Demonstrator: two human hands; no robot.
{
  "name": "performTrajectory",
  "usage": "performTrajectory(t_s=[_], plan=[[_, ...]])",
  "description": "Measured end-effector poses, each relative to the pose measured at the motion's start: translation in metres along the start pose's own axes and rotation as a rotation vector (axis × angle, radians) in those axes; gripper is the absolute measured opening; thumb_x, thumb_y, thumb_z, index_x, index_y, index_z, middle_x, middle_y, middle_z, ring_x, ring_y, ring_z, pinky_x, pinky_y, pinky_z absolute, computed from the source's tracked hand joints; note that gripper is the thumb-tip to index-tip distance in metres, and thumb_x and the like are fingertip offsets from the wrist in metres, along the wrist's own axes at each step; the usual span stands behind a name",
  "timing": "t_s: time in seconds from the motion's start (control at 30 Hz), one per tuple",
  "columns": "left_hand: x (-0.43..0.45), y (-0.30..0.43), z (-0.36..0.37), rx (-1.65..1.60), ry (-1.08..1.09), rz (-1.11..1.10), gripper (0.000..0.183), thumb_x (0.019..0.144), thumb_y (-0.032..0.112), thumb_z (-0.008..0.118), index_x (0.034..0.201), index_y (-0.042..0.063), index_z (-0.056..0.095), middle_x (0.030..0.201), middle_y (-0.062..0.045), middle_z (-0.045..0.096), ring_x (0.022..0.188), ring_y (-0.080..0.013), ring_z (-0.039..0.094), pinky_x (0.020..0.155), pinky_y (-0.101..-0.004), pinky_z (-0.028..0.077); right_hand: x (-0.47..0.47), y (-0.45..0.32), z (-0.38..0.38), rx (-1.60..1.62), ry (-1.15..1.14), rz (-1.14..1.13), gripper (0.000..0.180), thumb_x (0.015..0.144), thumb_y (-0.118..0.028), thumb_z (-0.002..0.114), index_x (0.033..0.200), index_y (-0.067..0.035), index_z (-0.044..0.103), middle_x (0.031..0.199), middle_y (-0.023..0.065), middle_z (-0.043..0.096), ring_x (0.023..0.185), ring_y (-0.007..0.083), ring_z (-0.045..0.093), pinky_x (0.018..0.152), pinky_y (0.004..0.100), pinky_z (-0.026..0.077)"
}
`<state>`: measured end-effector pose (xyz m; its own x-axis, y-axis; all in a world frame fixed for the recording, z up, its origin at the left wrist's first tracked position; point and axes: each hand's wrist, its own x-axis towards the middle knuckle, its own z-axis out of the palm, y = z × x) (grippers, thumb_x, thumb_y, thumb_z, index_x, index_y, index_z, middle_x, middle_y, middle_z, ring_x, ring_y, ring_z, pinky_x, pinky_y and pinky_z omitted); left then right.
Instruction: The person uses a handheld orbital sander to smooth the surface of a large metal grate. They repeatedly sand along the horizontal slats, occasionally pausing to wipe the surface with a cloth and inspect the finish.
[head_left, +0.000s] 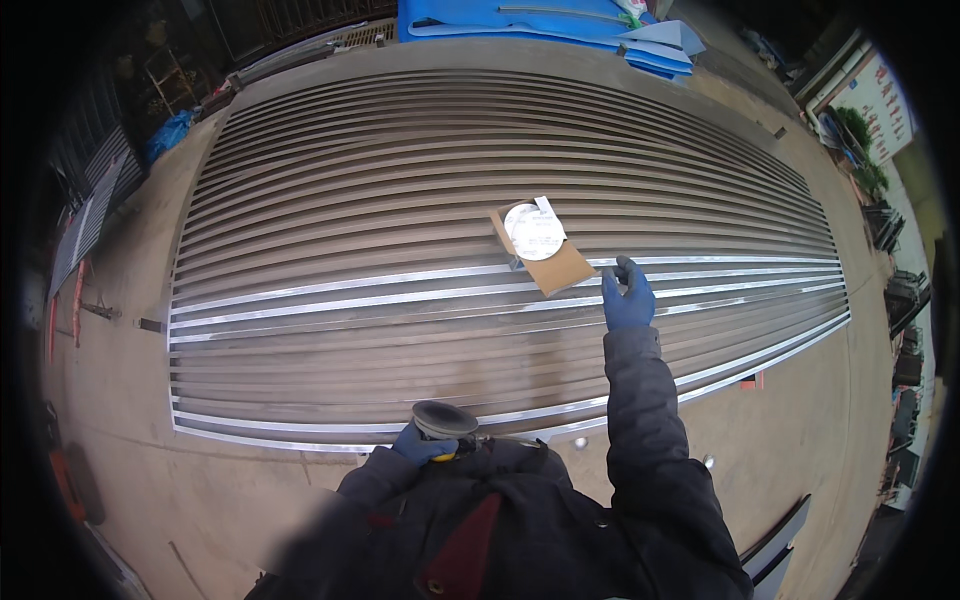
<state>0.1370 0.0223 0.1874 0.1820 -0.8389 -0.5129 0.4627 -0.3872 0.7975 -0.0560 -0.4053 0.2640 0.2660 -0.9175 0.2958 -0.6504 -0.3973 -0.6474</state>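
Observation:
My left hand (421, 447), in a blue glove, holds a round disc sander (445, 421) close to my waist, its dark pad turned upward. A hose fitting runs from the tool along my jacket. My right hand (630, 296), also gloved in blue, is stretched out over the metal slats with thumb and fingers slightly apart. Beside its thumb is the corner of an open cardboard box's flap (559, 270); whether they touch is unclear. White round sanding discs (534, 231) with printed backs lie in that box. The box rests on a large slatted metal panel (360, 217).
Several slats near me shine bare, while the others look dull grey-brown. Blue sheeting (480, 31) lies beyond the panel's far edge. Another slatted panel (86, 217) leans at the left. Dark metal pieces (776, 544) lie on the floor at lower right.

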Motion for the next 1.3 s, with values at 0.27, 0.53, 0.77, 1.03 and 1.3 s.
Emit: performTrajectory(t_s=[0.27,0.53,0.77,1.03,1.3], plan=[[-0.013,0.010,-0.003,0.123,0.003,0.018,0.066,0.075,0.013,0.090,0.131,0.002,0.057,0.123,-0.011,0.070,0.112,-0.0203,0.066,0.097,-0.0366,0.056,0.087,-0.058,0.098,-0.473,-0.543,0.321,0.062,0.086,-0.058,0.070,0.130,-0.015,0.067,0.122,0.0130,0.073,0.124,0.0317,0.064,0.108,0.0467,0.042],[-0.008,0.010,-0.001,0.214,0.053,0.058,0.065,0.072,0.010,0.089,0.129,0.003,0.058,0.119,-0.010,0.070,0.109,-0.0211,0.067,0.095,-0.0367,0.056,0.063,-0.034,0.097,0.198,-0.321,0.222,0.046,0.094,-0.034,0.070,0.130,-0.007,0.062,0.121,0.0120,0.072,0.111,0.0254,0.070,0.090,0.0434,0.056],[0.006,0.044,0.011,0.264,-0.015,0.101,0.066,0.074,0.004,0.084,0.135,0.005,0.057,0.124,-0.009,0.068,0.115,-0.0205,0.064,0.098,-0.0380,0.054,-0.049,-0.054,0.009,1.352,-0.423,0.481,0.044,0.099,-0.017,0.065,0.135,0.006,0.052,0.117,0.0178,0.068,0.105,0.0219,0.070,0.084,0.0373,0.063],[0.008,0.121,0.033,0.425,-0.382,0.463,0.065,0.081,0.011,0.086,0.138,0.005,0.056,0.134,-0.013,0.064,0.122,-0.0266,0.063,0.108,-0.0422,0.049,-0.119,-0.062,-0.023,0.851,-0.217,0.009,0.015,0.093,-0.004,0.069,0.108,-0.003,0.069,0.125,0.0181,0.068,0.119,0.0286,0.066,0.098,0.0394,0.055],[0.009,0.145,0.063,0.272,-0.548,0.331,0.044,0.093,0.012,0.076,0.133,0.004,0.059,0.130,-0.014,0.066,0.119,-0.0236,0.064,0.107,-0.0410,0.050,-0.131,-0.078,-0.027,0.639,-0.206,-0.252,0.014,0.092,0.003,0.068,0.099,-0.009,0.070,0.144,0.0202,0.058,0.131,0.0349,0.058,0.106,0.0399,0.049]])
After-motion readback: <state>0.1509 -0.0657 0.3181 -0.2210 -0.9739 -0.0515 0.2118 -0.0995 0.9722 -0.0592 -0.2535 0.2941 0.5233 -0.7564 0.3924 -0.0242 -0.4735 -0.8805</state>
